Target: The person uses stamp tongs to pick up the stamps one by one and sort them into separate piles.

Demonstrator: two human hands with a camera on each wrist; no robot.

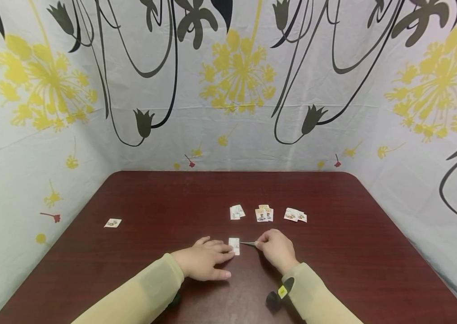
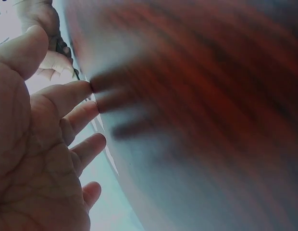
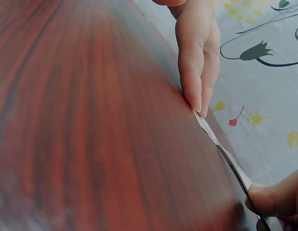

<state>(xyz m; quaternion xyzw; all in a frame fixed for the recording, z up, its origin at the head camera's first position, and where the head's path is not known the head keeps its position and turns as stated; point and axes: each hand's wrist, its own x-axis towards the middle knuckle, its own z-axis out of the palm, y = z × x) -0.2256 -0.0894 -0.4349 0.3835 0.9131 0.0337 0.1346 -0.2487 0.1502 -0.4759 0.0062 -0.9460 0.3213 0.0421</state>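
My left hand [image 1: 206, 259] lies with fingers spread, its fingertips on a small white card [image 1: 234, 245] on the table. In the left wrist view the palm and loosely bent fingers [image 2: 79, 115] face the camera. My right hand [image 1: 278, 249] pinches the end of a thin metal tool [image 1: 248, 243], whose tip reaches the card's right edge. The right wrist view shows the tool [image 3: 235, 172] low along the tabletop, its tip at the card [image 3: 204, 127], near the left fingertips. From these angles I cannot tell the tool's exact kind.
The dark red wooden table [image 1: 151, 198] bears three small card groups beyond my hands: left [image 1: 235, 212], middle [image 1: 263, 214] and right [image 1: 294, 215]. A single printed card [image 1: 113, 222] lies far left. A floral cloth [image 1: 220, 144] hangs around the table.
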